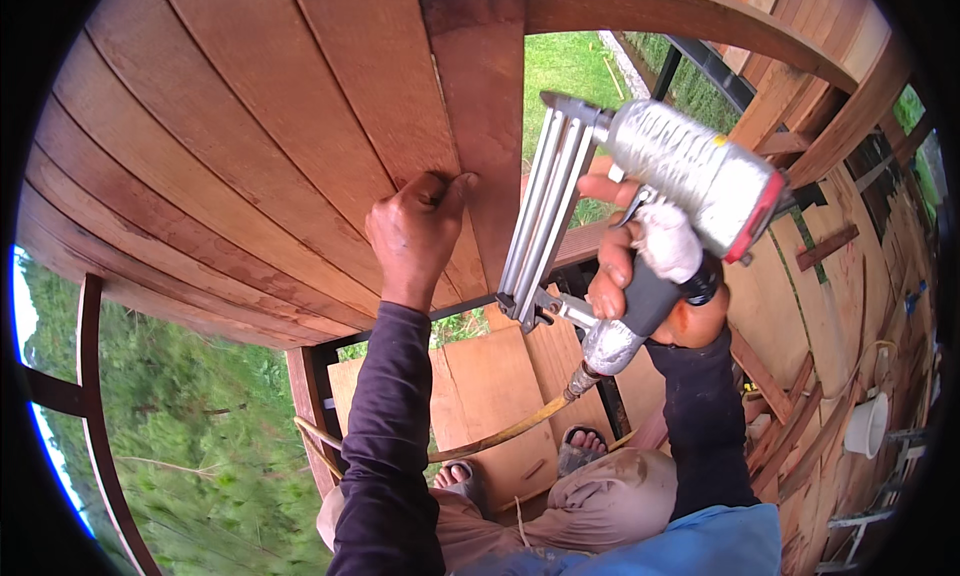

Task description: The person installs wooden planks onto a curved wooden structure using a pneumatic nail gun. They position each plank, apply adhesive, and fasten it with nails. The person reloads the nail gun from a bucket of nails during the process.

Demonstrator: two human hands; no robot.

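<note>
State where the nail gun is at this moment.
In the head view, the nail gun sits right of centre, gripped by the right hand, beside the left hand pressing the wooden boards.

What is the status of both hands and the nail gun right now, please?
Left hand pressed on the wooden board. Right hand gripping nail gun, nose off the wood. Air hose trails below; nothing between.

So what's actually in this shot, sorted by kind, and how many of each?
Hands: 2, the left hand pressed on the wooden wall boards, the right hand gripping the tool
Nail guns: 1, the nail gun
Air hoses: 1, the yellow hose
Sandalled feet: 2, one foot and the other foot
White buckets: 1, the bucket
Total: 7
</note>
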